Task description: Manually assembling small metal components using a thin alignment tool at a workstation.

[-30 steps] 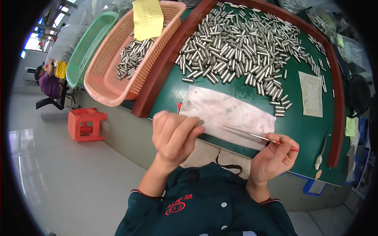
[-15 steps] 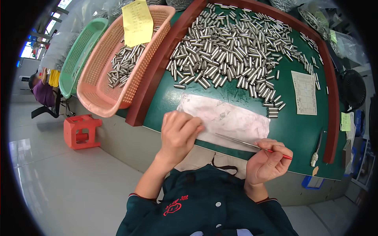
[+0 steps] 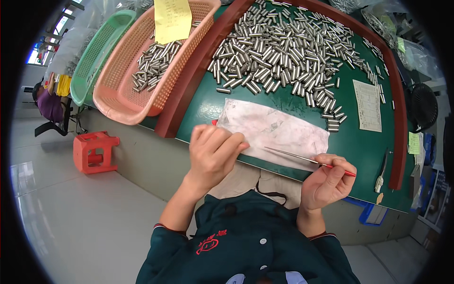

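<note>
While pinched in the right grip (image 3: 329, 183), a red-handled rod (image 3: 295, 155) angled toward the curled left grip (image 3: 213, 156), hold unclear.

The tool handle (image 3: 350, 173) is red, the cloth (image 3: 274, 128) blotchy pinkish-white, the tabletop (image 3: 355, 154) green, the pins (image 3: 280, 60) silvery.

A dark green shirt (image 3: 239, 232) with pale buttons (image 3: 263, 241), red-and-white-edged sleeves (image 3: 166, 244) and a red embroidered emblem (image 3: 208, 245) is worn.

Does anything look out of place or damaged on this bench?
Nothing looks broken. The white cloth is smudged and creased, and one metal pin lies by the right rail, oddly apart from the main pile.
</note>
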